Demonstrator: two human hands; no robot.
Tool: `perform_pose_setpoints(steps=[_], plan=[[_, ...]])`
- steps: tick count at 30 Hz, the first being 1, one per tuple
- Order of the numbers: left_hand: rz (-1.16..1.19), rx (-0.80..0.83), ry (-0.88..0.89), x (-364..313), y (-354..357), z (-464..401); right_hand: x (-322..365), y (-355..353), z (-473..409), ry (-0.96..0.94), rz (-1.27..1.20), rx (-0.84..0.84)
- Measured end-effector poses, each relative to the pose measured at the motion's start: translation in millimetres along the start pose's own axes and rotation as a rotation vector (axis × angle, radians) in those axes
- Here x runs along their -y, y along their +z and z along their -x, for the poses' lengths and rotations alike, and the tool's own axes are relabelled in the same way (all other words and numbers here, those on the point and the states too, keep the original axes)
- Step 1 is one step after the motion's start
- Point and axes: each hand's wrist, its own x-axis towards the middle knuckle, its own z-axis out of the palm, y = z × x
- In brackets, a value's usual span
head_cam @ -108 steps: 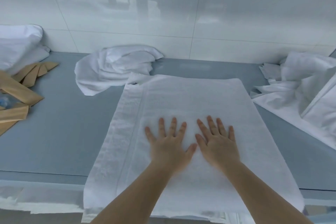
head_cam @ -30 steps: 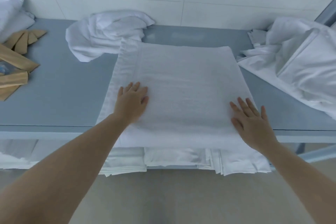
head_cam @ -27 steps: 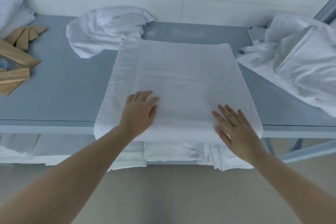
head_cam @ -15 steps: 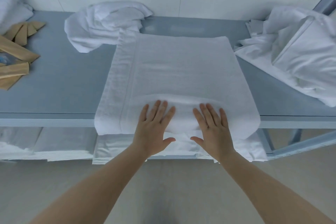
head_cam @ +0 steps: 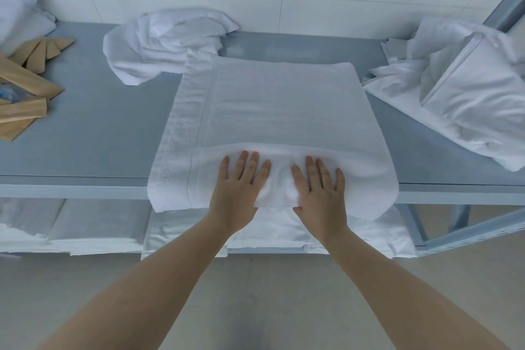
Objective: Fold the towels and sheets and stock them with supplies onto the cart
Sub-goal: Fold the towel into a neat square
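Note:
A white folded towel (head_cam: 278,111) lies flat on the grey-blue shelf top (head_cam: 108,128), its near edge overhanging the front. My left hand (head_cam: 238,190) and my right hand (head_cam: 321,193) sit side by side on that near edge. The fingers of both lie straight on top, and both thumbs are tucked under the towel's edge, pinching it. A raised ridge of towel runs across just beyond my fingertips.
A crumpled white towel (head_cam: 167,40) lies at the back left, and a heap of white sheets (head_cam: 466,88) at the right. Tan paper packets (head_cam: 25,85) lie at the left edge. Folded linens (head_cam: 93,227) fill the lower shelf. A metal post (head_cam: 505,6) rises at the right.
My hands slid from the towel's outer sides to the middle of its near edge. The edge bunched into a ridge, and my thumbs went under it.

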Motion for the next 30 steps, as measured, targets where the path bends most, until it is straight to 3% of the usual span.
perform_pose_setpoints(steps=[8, 13, 21, 30], plan=[[0.034, 0.014, 0.086, 9.4, -13.8, 9.0, -28.7, -0.4, 10.9, -0.128, -0.097, -0.204], [0.085, -0.226, 0.061, 14.0, -15.4, 33.2, -35.5, 1.2, 23.3, -0.108, -0.076, -0.315], [0.149, -0.353, -0.039, 39.1, -23.5, 65.6, -57.6, -11.4, 47.4, -0.003, -0.125, -0.308], [0.250, -0.354, -0.221, 62.5, -69.6, 93.4, -82.6, -50.3, 81.0, 0.132, -0.220, -0.356]])
